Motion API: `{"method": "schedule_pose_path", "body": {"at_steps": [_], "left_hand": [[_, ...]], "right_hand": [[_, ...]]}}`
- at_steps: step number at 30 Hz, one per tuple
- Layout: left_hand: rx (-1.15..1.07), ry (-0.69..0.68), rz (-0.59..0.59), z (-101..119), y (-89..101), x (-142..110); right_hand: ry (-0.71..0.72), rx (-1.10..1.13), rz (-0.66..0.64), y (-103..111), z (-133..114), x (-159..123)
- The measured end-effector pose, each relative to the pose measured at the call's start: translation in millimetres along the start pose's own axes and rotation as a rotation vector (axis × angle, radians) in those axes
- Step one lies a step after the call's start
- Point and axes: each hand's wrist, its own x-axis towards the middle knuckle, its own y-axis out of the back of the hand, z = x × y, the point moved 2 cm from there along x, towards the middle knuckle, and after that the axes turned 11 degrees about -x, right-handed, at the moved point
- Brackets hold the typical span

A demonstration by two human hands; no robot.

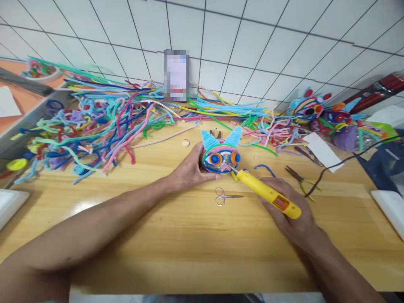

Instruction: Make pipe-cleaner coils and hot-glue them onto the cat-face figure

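My left hand (192, 168) grips a small animal head craft (221, 158) made of pipe cleaners, with light blue ears and round orange-and-blue eyes. In my right hand (293, 206) is a yellow hot glue gun (268, 191), held by its body. Its metal nozzle meets or nearly meets the craft's lower right face, by a pink piece; whether they touch I cannot tell. Small scissors (225, 196) lie on the table just below the craft. A short blue pipe cleaner (265, 168) rests to the right of it.
Loose pipe cleaners (126, 122) pile up at the left and along the wall. A phone (176, 75) leans against the tiles. At right lie pliers (301, 181), a white card (323, 151), a dark cable (341, 162) and finished-looking colourful crafts (311, 109).
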Motion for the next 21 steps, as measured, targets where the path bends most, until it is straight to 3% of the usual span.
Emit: {"method": "schedule_pose_path", "body": {"at_steps": [6,21], "left_hand": [[0.036,-0.01,-0.023,1.2,0.9,-0.7],[0.108,-0.034,-0.007,-0.1,1.9,-0.6]], "right_hand": [[-0.026,-0.027,-0.048,-1.3,-2.6,0.7],[-0.022,-0.091,-0.015,-3.2,-6.0,4.0]]}}
